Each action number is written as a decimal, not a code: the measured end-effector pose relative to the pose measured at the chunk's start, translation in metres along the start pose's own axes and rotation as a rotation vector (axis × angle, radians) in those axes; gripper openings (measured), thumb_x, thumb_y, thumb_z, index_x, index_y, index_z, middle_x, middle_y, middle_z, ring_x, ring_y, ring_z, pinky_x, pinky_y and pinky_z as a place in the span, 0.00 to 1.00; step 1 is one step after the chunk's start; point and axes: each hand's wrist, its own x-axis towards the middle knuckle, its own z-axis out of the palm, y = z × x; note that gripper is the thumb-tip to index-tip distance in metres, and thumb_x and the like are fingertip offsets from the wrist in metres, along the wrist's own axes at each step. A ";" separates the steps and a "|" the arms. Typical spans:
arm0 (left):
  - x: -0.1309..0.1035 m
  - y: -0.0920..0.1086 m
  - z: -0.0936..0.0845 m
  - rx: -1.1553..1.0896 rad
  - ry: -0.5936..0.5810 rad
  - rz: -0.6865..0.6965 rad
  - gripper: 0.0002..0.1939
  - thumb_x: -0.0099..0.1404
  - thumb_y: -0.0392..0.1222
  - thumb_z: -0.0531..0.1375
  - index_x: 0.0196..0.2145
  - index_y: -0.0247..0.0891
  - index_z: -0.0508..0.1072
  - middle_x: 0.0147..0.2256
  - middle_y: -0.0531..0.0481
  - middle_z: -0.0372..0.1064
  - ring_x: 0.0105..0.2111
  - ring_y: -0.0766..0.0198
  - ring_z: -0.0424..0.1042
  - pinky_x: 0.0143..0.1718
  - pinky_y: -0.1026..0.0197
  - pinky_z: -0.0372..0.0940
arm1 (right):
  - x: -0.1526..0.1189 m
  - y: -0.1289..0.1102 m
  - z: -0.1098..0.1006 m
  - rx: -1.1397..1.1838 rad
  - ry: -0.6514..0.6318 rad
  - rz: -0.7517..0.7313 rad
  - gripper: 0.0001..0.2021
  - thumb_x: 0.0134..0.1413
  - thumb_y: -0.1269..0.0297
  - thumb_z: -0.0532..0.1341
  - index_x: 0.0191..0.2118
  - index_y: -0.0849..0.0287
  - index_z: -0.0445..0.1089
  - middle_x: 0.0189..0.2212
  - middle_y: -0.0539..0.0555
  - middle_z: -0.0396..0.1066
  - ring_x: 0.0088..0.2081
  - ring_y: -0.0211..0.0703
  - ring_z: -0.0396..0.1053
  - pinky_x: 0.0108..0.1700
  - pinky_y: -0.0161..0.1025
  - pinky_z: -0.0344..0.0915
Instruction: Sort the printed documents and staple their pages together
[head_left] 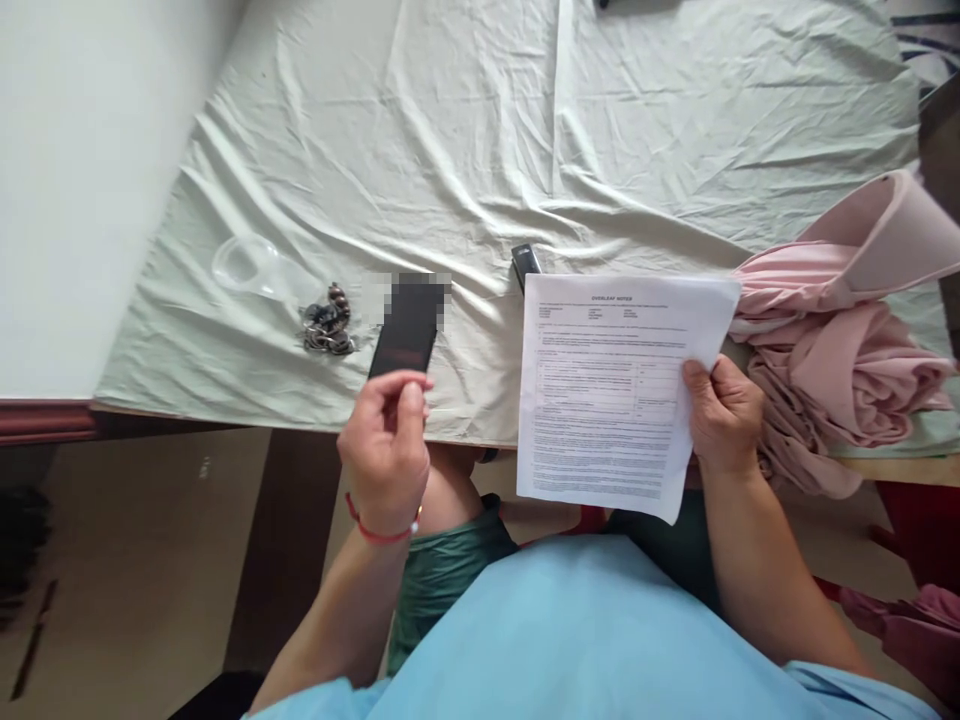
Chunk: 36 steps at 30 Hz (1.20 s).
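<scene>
A printed sheet of paper (pixel 607 400), with at least one more sheet seeming to lie behind it, is gripped at its right edge by my right hand (pixel 724 410). The thumb lies on the front and the fingers are mostly behind. My left hand (pixel 386 450), with a red string bracelet at the wrist, is closed in a pinch near the table's front edge; anything between its fingertips is too small or hidden to see. Just beyond those fingers a black phone (pixel 405 335) rests on the cloth, its top end blurred out. A small black stapler-like object (pixel 525 262) is partly covered by the paper.
A pale green wrinkled cloth (pixel 480 130) covers the table. Left of the phone lie a bunch of keys (pixel 330 322) and a clear plastic piece (pixel 255 268). Crumpled pink fabric (pixel 840 330) is heaped at the right. A white surface (pixel 97 200) borders the table's left side.
</scene>
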 end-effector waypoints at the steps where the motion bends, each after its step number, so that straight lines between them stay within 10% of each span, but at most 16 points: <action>1: -0.018 -0.012 -0.012 0.171 0.017 0.087 0.09 0.74 0.43 0.59 0.44 0.38 0.78 0.40 0.45 0.78 0.37 0.63 0.75 0.42 0.59 0.70 | 0.000 0.000 0.000 -0.012 0.000 -0.007 0.13 0.64 0.49 0.67 0.37 0.54 0.76 0.29 0.48 0.73 0.28 0.38 0.67 0.29 0.36 0.64; 8: -0.135 -0.089 -0.087 0.715 -0.181 0.638 0.17 0.65 0.33 0.68 0.51 0.42 0.77 0.50 0.39 0.74 0.48 0.51 0.78 0.50 0.50 0.75 | 0.001 0.003 0.001 -0.009 -0.005 -0.034 0.12 0.64 0.50 0.67 0.37 0.52 0.77 0.30 0.48 0.74 0.29 0.39 0.68 0.31 0.37 0.66; 13: -0.153 -0.099 -0.109 0.771 -0.230 0.676 0.20 0.65 0.33 0.69 0.53 0.42 0.75 0.46 0.41 0.77 0.44 0.51 0.79 0.48 0.49 0.74 | 0.001 0.001 0.002 -0.005 -0.003 -0.047 0.12 0.64 0.49 0.67 0.37 0.53 0.76 0.30 0.48 0.75 0.28 0.38 0.67 0.29 0.36 0.64; 26: -0.106 -0.086 -0.099 0.703 -0.343 0.750 0.07 0.68 0.31 0.64 0.43 0.38 0.73 0.35 0.46 0.77 0.38 0.55 0.76 0.46 0.52 0.66 | 0.001 0.005 0.000 -0.023 -0.008 -0.052 0.13 0.64 0.50 0.67 0.35 0.54 0.75 0.27 0.47 0.71 0.28 0.38 0.66 0.30 0.36 0.64; 33: -0.113 -0.110 -0.074 0.748 -0.097 0.694 0.07 0.68 0.34 0.65 0.42 0.40 0.73 0.35 0.46 0.75 0.40 0.52 0.77 0.49 0.49 0.68 | 0.001 0.005 0.002 -0.008 -0.006 -0.065 0.13 0.64 0.49 0.66 0.35 0.52 0.76 0.27 0.48 0.72 0.28 0.39 0.67 0.29 0.37 0.65; 36: -0.131 -0.119 -0.056 0.684 0.047 0.371 0.15 0.70 0.42 0.65 0.52 0.38 0.72 0.48 0.37 0.74 0.58 0.43 0.73 0.59 0.41 0.68 | 0.001 0.004 0.003 -0.011 -0.018 -0.051 0.13 0.65 0.48 0.66 0.37 0.52 0.76 0.29 0.48 0.74 0.29 0.40 0.68 0.30 0.37 0.66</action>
